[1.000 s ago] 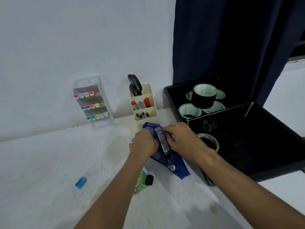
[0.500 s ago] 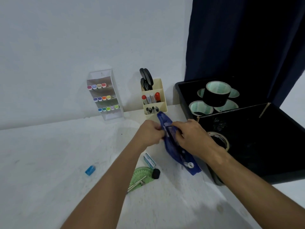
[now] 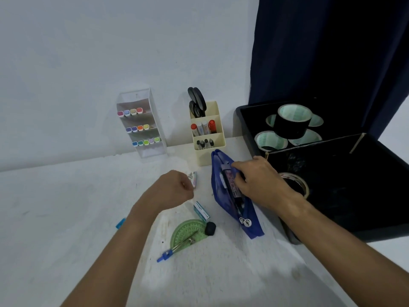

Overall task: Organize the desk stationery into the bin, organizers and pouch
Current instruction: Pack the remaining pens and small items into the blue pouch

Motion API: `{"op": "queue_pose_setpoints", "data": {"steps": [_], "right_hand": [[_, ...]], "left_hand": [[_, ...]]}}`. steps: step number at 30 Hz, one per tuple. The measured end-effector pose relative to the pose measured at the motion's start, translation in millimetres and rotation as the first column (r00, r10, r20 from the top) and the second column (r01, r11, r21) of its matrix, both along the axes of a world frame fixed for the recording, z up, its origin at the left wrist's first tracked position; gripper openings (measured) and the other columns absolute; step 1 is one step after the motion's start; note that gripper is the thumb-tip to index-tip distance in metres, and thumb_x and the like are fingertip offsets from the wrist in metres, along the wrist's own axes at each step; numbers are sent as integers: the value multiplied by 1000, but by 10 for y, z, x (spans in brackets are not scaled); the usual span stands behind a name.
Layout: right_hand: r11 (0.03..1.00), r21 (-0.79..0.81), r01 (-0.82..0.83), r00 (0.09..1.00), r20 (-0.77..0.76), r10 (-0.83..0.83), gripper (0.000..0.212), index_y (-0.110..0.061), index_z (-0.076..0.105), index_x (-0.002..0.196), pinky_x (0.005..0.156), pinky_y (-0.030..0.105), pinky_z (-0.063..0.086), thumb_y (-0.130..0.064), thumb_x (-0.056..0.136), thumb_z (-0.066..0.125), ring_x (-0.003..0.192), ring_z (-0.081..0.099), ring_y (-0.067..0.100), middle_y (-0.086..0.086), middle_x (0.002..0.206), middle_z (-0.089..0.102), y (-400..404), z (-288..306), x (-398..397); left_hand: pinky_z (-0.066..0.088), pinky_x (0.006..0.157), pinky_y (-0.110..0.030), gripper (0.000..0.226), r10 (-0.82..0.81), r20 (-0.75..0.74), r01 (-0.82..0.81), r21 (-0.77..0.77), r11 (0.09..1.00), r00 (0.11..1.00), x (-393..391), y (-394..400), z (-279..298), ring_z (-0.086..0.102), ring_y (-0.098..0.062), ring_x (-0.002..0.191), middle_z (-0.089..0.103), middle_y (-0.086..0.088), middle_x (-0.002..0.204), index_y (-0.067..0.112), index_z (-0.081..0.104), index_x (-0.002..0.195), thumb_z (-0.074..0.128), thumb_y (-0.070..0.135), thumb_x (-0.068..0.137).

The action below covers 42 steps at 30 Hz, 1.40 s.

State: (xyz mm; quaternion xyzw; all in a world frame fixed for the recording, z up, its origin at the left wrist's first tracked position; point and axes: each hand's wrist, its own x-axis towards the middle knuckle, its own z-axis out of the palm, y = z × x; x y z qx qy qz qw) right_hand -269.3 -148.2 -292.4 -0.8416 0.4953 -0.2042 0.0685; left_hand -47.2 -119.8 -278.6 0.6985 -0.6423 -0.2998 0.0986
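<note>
A blue pouch [image 3: 232, 209] lies open on the white desk beside the black bin [image 3: 354, 185]. My right hand [image 3: 256, 180] grips the pouch's upper edge, its fingers over a dark item inside. My left hand [image 3: 174, 189] hovers left of the pouch with curled fingers, just below a small pink-and-white item [image 3: 193, 178]; whether it holds anything is hidden. Loose on the desk lie a white-and-teal eraser box [image 3: 201, 210], a green protractor [image 3: 188, 232], a black round eraser [image 3: 210, 228], a compass with a blue end [image 3: 177, 249] and a small blue piece [image 3: 120, 223].
A clear tiered organizer [image 3: 141, 125] with coloured markers and a cream organizer [image 3: 208, 134] with scissors and pens stand against the wall. Tape rolls [image 3: 292, 122] fill the bin's back section, one clear roll [image 3: 296, 185] sits in front. A dark curtain [image 3: 327, 58] hangs behind.
My left hand let go of the pouch and moved left. The pouch now lies flatter on the desk under my right hand, and the view shifted, showing more loose items.
</note>
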Motion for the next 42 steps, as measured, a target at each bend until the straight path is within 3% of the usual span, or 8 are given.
{"op": "queue_pose_setpoints", "data": {"steps": [5, 10, 13, 21, 24, 28, 35, 42], "right_hand": [[999, 51, -18, 999, 47, 15, 23, -11, 66, 97, 72, 30, 39, -20, 92, 45, 69, 52, 22, 7, 81, 67, 22, -2, 1], [993, 109, -40, 997, 63, 34, 20, -15, 64, 96, 63, 27, 34, -23, 94, 46, 71, 54, 19, 3, 81, 63, 65, 29, 20], [992, 117, -39, 999, 41, 35, 18, -16, 62, 92, 61, 27, 33, -23, 94, 46, 69, 52, 19, 1, 78, 60, 69, 25, 23], [998, 63, -24, 999, 50, 21, 19, -13, 64, 94, 67, 31, 41, -21, 92, 47, 71, 55, 22, 4, 80, 64, 66, 4, 32], [999, -5, 32, 999, -15, -32, 21, -14, 65, 98, 90, 37, 36, -21, 92, 46, 84, 54, 23, 5, 87, 64, 70, 16, 39], [997, -9, 82, 996, -28, -82, 22, -17, 64, 99, 92, 36, 24, -24, 93, 44, 91, 52, 21, 2, 91, 63, 80, 32, 26], [995, 19, 100, 995, -19, -100, 23, -20, 64, 94, 91, 36, 24, -22, 96, 41, 89, 53, 20, 0, 87, 63, 42, 34, 16], [995, 42, 86, 996, -6, -86, 23, -21, 64, 98, 90, 35, 22, -22, 95, 41, 89, 56, 21, 0, 87, 65, 57, 70, 17]], "left_hand": [[42, 60, -13, 25, -239, 75, 213, 254, 943, 968, 197, 484, -130, 57, -1, 70, 65, 10, 86, 25, 68, 90, 78, 39, 71], [40, 53, -4, 18, -229, 40, 214, 226, 950, 973, 219, 682, -316, 57, 2, 62, 64, 18, 74, 25, 74, 92, 78, 31, 75], [52, 67, -10, 16, -208, 70, 191, 193, 962, 976, 255, 692, -349, 64, -1, 74, 72, 11, 87, 23, 75, 97, 70, 23, 82], [52, 64, -23, 17, -67, 158, 74, -38, 997, 985, 284, 436, -11, 67, -14, 75, 73, -2, 80, 11, 74, 82, 57, 15, 82], [49, 56, -22, 14, 52, 20, -48, -154, 987, 998, 53, 218, 153, 65, -15, 68, 72, -5, 77, 11, 74, 82, 62, 17, 81], [43, 44, -21, 15, 91, -233, -114, -88, 990, 968, -413, -28, 216, 60, -17, 54, 71, -11, 68, 8, 74, 76, 63, 18, 79], [37, 51, -26, 31, 36, 126, -12, -185, 983, 991, -833, -231, 0, 47, -18, 60, 43, 1, 59, 16, 41, 57, 52, 11, 85], [37, 47, -19, 17, 66, -47, -73, -175, 982, 997, -570, -156, 9, 55, -14, 61, 63, -5, 71, 6, 72, 78, 58, 15, 82]]}}
